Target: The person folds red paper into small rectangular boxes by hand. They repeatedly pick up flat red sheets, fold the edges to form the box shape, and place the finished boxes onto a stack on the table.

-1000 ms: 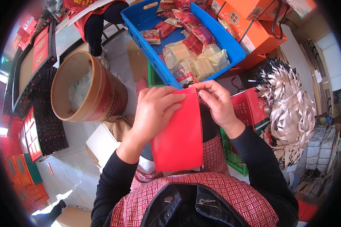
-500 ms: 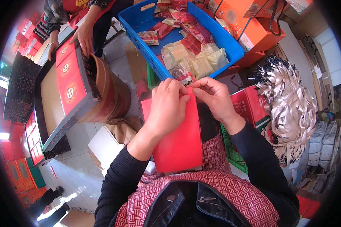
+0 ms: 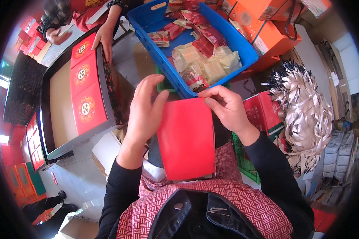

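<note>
A plain red box (image 3: 186,139) lies across my lap, its flat face up. My right hand (image 3: 228,108) pinches the box's far right corner between thumb and forefinger. At the box's far left side, my left hand (image 3: 144,109) is lifted with thumb and fingers apart and holds nothing. Just beyond the box is the near corner of a blue crate (image 3: 163,67) with wrapped packets in it: cream packets (image 3: 211,65) nearer me, and red packets (image 3: 203,34) farther back.
To the left, another person's hand (image 3: 104,40) rests on a large tray (image 3: 81,133) holding red patterned boxes (image 3: 88,107). Orange boxes (image 3: 273,36) stand at the far right. Bundled pale ribbons (image 3: 307,115) hang at the right, beside a green crate (image 3: 245,157).
My left hand has let go of the box's far edge and moved left, its fingers opening. My right hand stays at the corner. The other person's tray has tilted flatter, showing more of its boxes.
</note>
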Available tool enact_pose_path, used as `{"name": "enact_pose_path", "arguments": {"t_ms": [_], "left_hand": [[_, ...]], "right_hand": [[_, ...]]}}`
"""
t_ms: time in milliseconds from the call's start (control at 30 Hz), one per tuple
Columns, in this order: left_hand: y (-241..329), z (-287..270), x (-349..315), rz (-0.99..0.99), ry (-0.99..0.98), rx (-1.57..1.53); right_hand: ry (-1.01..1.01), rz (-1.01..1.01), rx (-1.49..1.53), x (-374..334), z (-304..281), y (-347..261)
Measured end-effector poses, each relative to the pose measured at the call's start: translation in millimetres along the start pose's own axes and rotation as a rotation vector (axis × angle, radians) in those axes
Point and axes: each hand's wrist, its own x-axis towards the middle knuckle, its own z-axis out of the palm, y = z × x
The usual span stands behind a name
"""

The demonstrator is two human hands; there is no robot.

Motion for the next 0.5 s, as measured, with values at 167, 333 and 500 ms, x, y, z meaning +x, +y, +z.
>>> {"name": "enact_pose_path", "arguments": {"t_ms": [167,333,500], "left_hand": [[-10.1,-0.7,-39.4,-0.255,-0.072,-0.215],[-17.1,-23.2,-30.2,-0.428,-0.098,-0.583],[-17.6,-74.8,-31.8,-0.469,-0.15,-0.667]], "right_hand": [[0.096,-0.022,0.01,-4.4,19.3,2.2],[-0.028,0.008,0.096,14.7,13.0,-10.6],[0.028,0.197,-0.422,115.2,-43.7,53.6]]}}
